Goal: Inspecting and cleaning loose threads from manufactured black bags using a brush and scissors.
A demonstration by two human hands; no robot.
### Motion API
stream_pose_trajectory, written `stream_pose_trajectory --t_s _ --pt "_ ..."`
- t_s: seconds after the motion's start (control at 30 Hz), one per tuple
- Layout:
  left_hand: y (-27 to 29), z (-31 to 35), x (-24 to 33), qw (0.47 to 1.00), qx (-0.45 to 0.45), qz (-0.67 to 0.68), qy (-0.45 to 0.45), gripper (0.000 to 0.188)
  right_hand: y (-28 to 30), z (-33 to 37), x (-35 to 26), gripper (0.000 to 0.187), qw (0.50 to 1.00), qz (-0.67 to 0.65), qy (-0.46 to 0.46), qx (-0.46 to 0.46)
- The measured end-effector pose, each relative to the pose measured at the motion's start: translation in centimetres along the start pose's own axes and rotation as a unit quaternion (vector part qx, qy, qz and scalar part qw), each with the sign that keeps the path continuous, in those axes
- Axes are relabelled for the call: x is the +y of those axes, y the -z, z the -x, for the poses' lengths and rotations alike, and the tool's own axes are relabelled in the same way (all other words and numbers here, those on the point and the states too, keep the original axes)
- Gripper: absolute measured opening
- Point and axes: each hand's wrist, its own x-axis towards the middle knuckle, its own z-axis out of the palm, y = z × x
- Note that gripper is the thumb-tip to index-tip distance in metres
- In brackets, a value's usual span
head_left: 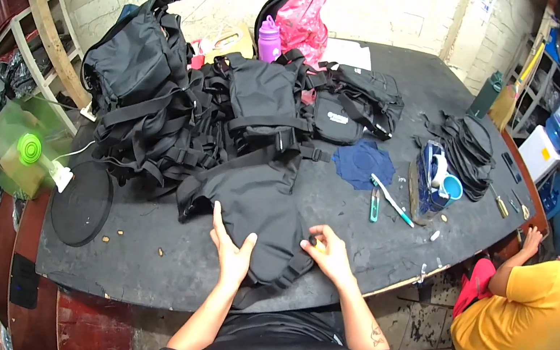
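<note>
A black bag (250,203) with straps lies flat on the dark table in front of me. My left hand (231,249) rests on its near left part with fingers and thumb apart, holding nothing. At the bag's right edge, my right hand (328,254) is closed in a pinch, and a small dark piece shows between its thumb and forefinger. What that piece is, I cannot make out. Beside that hand, a black strap (294,269) runs along the bag's lower right corner.
Black bags (264,92) are heaped along the far side. On the right are a blue cloth (363,165), a toothbrush (393,200), a teal-handled cutter (374,205) and a blue cup (451,187). A green fan (29,148) stands left; a person in yellow (528,317) sits right.
</note>
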Motion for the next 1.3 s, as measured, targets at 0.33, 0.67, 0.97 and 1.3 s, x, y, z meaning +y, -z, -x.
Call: stream_pose_trajectory --t_s 0.33,0.67,0.97,1.3 --pt "0.7 -9.6 11.8 0.958 0.020 -0.008 -0.287 0.055 0.2 0.8 0.4 0.016 0.993 -0.051 0.041 0.096" --pt "-2.2 -30.3 6.6 0.959 0.005 -0.246 -0.140 0.063 0.0 0.3 0.4 0.015 0.993 -0.070 0.031 0.088" --pt "-9.4 -14.8 2.5 0.927 -0.083 -0.103 -0.350 0.022 1.6 0.0 1.5 0.036 0.974 -0.039 0.094 0.205" --pt "-11.3 -9.4 -5.9 0.848 -0.262 -0.389 -0.247 0.060 9.9 -7.6 1.3 0.031 0.914 0.259 0.118 0.289"
